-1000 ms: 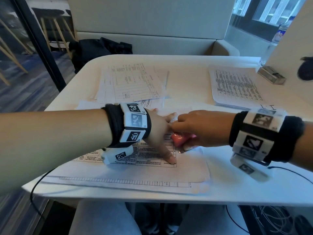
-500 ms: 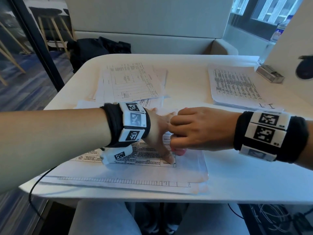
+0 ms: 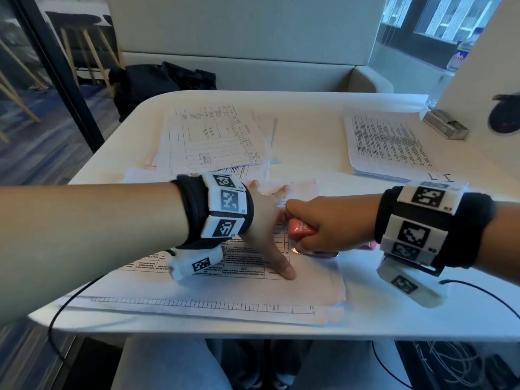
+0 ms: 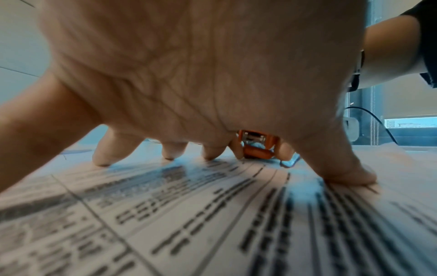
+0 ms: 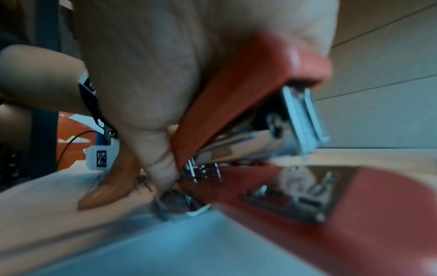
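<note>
A red stapler [image 3: 300,229] stands on the printed sheets [image 3: 247,280] at the table's front. My right hand [image 3: 326,223] grips its top arm from above; the stapler [image 5: 260,104] is hinged apart over its red base [image 5: 354,205], with the metal head raised. My left hand [image 3: 267,220] lies spread on the same sheets, fingertips [image 4: 101,158] and thumb [image 3: 284,270] pressing the paper flat just left of the stapler [image 4: 257,145]. How the paper sits between the stapler's arms is hidden by the hands.
A second pile of printed forms [image 3: 213,136] lies at the back left of the white table [image 3: 309,125], a third pile [image 3: 388,144] at the back right beside a small metal box [image 3: 446,125]. A black cable [image 3: 484,291] trails off the right front edge.
Half a second ago my right hand was pressed low over the stapler, hiding it. Now the hand has risen and the red top arm shows again. My left hand has stayed put.
</note>
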The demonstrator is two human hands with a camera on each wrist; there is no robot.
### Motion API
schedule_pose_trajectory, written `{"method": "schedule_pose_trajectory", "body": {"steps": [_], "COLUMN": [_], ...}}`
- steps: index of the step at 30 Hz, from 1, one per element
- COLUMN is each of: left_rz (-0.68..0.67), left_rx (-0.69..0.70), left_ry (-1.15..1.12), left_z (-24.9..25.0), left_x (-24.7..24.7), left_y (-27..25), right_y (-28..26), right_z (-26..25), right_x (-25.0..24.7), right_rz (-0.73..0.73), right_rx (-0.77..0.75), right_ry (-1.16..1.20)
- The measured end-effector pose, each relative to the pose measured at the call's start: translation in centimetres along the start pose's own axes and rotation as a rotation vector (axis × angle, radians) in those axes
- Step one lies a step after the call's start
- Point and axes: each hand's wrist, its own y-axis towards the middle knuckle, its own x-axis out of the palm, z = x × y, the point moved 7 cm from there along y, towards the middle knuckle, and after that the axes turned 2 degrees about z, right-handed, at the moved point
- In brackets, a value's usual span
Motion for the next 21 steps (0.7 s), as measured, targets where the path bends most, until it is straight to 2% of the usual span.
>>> {"method": "schedule_pose_trajectory", "body": {"steps": [4, 11, 16, 21], "left_rz": [-0.004, -0.027, -0.049, -0.068], "left_rx": [-0.005, 0.001, 0.003, 0.021], "left_ry": [0.02, 0.016, 0.018, 0.0], "left_z": [-0.1, -0.4, -0.4, 0.0], "left_x": [0.2, 0.4, 0.5, -0.3], "left_y": [0.1, 0.4, 0.4, -0.4], "right_y": [0.2, -0.2, -0.2, -0.5], "right_z": [0.4, 0.7, 1.4, 1.4], "right_x": [0.0, -0.3, -0.2, -0.1], "right_rz": [-0.04, -0.078, -0.125, -0.087], "right_rx": [0.092, 0.152, 0.206, 0.191], "right_ry": [0.073, 0.172, 0.42, 0.368]}}
